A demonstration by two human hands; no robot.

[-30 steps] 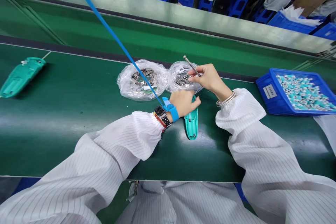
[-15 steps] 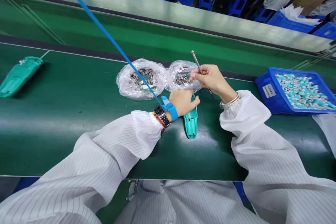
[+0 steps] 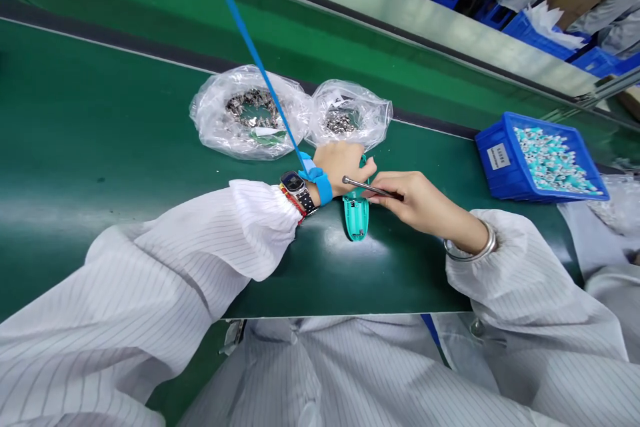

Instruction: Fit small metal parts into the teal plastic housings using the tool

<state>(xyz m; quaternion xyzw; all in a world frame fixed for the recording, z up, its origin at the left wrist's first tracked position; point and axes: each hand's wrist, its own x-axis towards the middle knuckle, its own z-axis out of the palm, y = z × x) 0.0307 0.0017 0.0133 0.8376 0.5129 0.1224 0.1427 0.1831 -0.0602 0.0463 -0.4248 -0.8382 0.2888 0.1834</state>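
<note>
Our left hand [image 3: 341, 163] lies over the green case [image 3: 357, 219] on the table [image 3: 400, 280], fingers mostly hidden; we cannot tell how closed. Our right hand [image 3: 410, 199] pinches a metal rod [image 3: 367, 185], thicker end leftward, other end hard to make out. The case points lengthwise toward us, rounded end nearest, far end covered.

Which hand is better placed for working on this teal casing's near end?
Probably your right hand: it's beside the teal casing, holding a thin metal rod, while your left hand covers the casing's far end.
</note>
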